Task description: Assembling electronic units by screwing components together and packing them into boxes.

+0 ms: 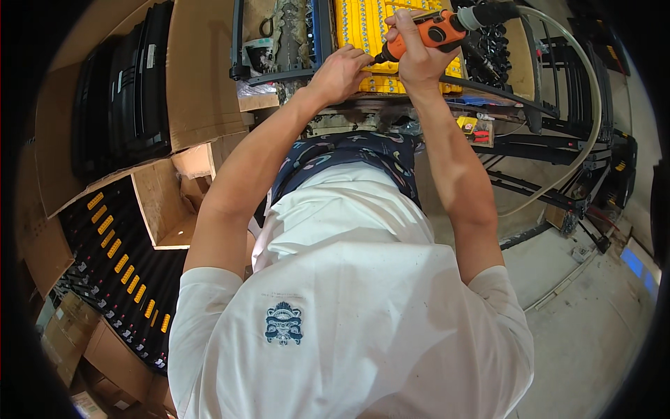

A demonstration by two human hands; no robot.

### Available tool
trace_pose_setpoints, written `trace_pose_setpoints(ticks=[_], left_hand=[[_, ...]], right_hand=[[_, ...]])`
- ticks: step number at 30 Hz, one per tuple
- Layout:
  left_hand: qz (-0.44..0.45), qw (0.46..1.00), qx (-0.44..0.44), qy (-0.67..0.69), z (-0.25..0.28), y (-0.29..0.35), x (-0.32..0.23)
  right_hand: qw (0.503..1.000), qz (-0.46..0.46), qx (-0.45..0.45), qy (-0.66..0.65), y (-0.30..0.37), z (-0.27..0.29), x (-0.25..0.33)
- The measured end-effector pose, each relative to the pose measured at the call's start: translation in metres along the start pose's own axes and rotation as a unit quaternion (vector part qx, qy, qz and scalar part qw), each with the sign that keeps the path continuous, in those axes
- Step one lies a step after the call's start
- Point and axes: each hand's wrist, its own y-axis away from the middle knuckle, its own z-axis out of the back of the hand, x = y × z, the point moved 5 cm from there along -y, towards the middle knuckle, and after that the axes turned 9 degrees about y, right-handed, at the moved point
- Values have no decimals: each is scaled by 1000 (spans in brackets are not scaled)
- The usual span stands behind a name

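My right hand (423, 64) is wrapped round an orange and black power screwdriver (413, 42). A grey fitting (474, 17) at its rear end leads into a clear hose (597, 91). The tool is tilted, its dark bit end pointing left toward my left hand (340, 72). My left hand's fingers are closed just beside the bit, over the yellow pieces. Whatever they pinch is hidden. Under both hands lie several yellow strips (357, 31) in close rows, dotted with small metal screws or studs.
A dark metal frame bar (276, 75) crosses the bench. Black small parts (488, 59) are heaped to the right, by a tray with red-handled pliers (481, 135). Left are cardboard boxes (202, 70), a wooden box (159, 202) and black bars with yellow pieces (122, 262).
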Motion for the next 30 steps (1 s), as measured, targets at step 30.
trace_pose_setpoints(ticks=[30], left_hand=[[-35, 998, -43, -41, 28, 32, 10]], right_hand=[[991, -75, 36, 107, 16, -11, -3]])
